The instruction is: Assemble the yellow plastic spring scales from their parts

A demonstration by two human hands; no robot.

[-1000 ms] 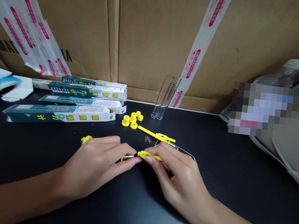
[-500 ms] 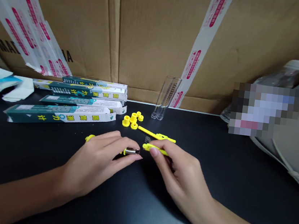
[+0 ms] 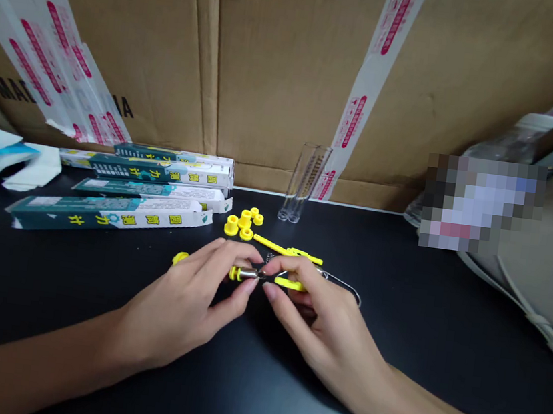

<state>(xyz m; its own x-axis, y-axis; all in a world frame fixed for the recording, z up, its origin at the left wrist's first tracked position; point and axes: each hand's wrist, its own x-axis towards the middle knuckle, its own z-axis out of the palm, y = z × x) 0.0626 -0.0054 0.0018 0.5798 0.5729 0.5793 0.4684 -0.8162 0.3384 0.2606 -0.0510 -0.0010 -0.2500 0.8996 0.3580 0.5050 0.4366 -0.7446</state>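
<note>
My left hand (image 3: 190, 294) is closed around a short, silvery metal spring (image 3: 249, 273) with a yellow plastic end piece (image 3: 235, 273). A yellow cap (image 3: 180, 258) shows behind the knuckles. Thumb and forefinger of my right hand (image 3: 330, 321) are at the spring's free end; whether they touch it is hard to tell. A yellow plastic rod (image 3: 289, 284) is tucked in that same hand. From behind the right fingers a bent wire hook (image 3: 353, 289) sticks out, most of its near end hidden. Small dark springs (image 3: 269, 258) lie just beyond the fingertips.
Several yellow caps (image 3: 232, 226) and another yellow rod (image 3: 272, 244) lie on the black table. Two clear tubes (image 3: 291, 192) stand behind. Printed boxes (image 3: 114, 214) are at left, a plastic bottle (image 3: 503, 144) and a bag (image 3: 518, 243) at right. A cardboard wall (image 3: 273, 65) closes the back.
My hands have come together at the spring's end. My right thumb and forefinger have parted from the yellow rod's tip, which sits deeper in the hand. The wire hook now shows.
</note>
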